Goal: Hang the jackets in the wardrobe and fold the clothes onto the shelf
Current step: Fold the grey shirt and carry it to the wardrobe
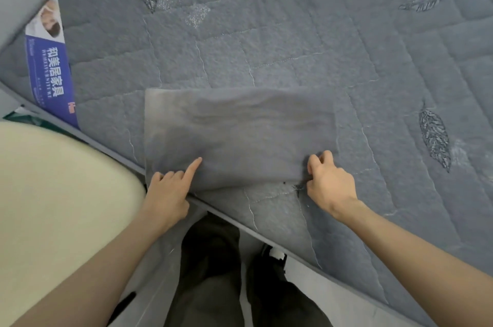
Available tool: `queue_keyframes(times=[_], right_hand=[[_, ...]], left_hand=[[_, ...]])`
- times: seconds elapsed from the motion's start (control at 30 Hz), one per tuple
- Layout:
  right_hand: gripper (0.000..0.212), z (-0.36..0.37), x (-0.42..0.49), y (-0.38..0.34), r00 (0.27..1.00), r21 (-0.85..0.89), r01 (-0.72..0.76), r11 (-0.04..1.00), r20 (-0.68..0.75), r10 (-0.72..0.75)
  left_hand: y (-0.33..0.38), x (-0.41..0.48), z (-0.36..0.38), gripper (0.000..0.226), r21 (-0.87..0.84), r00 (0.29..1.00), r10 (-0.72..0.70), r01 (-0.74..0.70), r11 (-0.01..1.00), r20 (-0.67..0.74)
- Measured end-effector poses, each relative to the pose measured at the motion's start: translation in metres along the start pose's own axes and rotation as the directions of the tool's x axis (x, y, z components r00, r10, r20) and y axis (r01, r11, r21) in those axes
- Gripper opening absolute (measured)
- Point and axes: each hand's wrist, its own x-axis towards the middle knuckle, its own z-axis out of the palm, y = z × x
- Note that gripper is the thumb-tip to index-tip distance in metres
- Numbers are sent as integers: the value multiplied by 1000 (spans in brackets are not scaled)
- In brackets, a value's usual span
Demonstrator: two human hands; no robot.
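A folded grey garment [240, 134] lies flat on the grey quilted mattress [293, 41], near its front edge. My left hand [170, 190] holds the garment's near left corner, with the index finger stretched out on top of the cloth and the other fingers curled under it. My right hand [328, 182] pinches the near right corner, fingers curled round the edge. The near edge of the garment is lifted slightly off the mattress.
A blue and white label [50, 67] is fixed to the mattress at the left. The mattress edge [266, 236] runs diagonally in front of me. My dark trousers [210, 273] and a shoe [274, 254] show below, over a light floor.
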Motion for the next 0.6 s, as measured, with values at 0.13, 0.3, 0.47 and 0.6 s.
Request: queue_keyframes(times=[0.13,0.3,0.47,0.6], right_hand=[[8,5,-8,-3,990,191,-44,981,-121,68],[29,15,-21,-31,893,742,-416,526,222,392],[40,23,-18,-82,694,684,-570,-456,697,178],[37,29,-8,-106,679,552,-466,-691,724,120]], left_hand=[[10,1,-10,62,-65,993,59,-66,996,-105],[28,40,-45,39,-204,946,84,-153,967,-312],[34,111,-74,50,-280,941,116,-210,937,-317],[33,168,-86,59,-289,977,118,-167,943,-178]])
